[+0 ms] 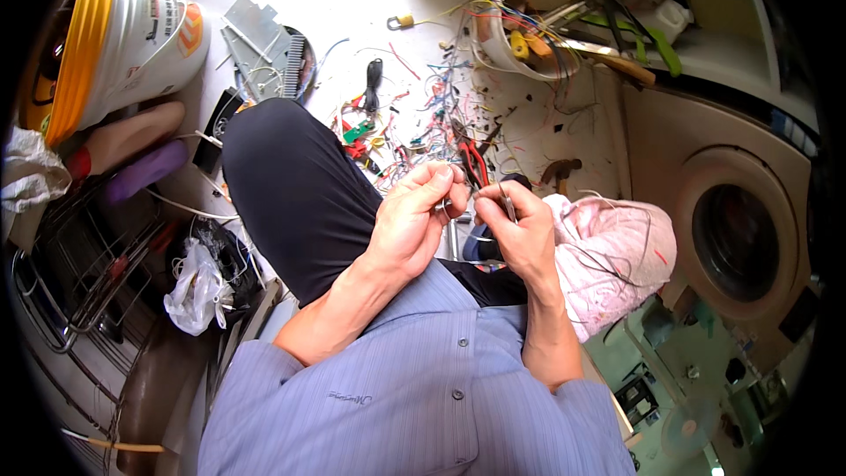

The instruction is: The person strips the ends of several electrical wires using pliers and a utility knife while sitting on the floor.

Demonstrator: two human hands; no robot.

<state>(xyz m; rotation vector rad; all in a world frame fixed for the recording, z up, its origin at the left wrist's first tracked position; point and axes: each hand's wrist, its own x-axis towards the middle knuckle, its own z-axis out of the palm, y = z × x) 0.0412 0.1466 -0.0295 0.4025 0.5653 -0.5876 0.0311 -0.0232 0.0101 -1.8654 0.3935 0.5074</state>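
Note:
In front of my lap, my left hand (415, 221) has its fingers curled and thumb pressed on a small thin piece, mostly hidden; it looks like wire. A short distance to the right, my right hand (522, 221) grips a slim pointed metal tool (507, 203), whose type I cannot make out. The two hands are apart. Just beyond them, pliers with red handles (477, 162) lie on the floor. Around the pliers spreads a litter of cut wire scraps (429, 119) in several colours, with a green connector piece (358, 131) among them.
A white bucket (486, 33) of wires and tools stands ahead right, a hammer (562, 170) nearer. A pink padded cloth (615, 258) covers my right knee. A washing machine (641, 139) is at right. Metal panels (254, 46) and a yellow-rimmed bucket (142, 46) are left.

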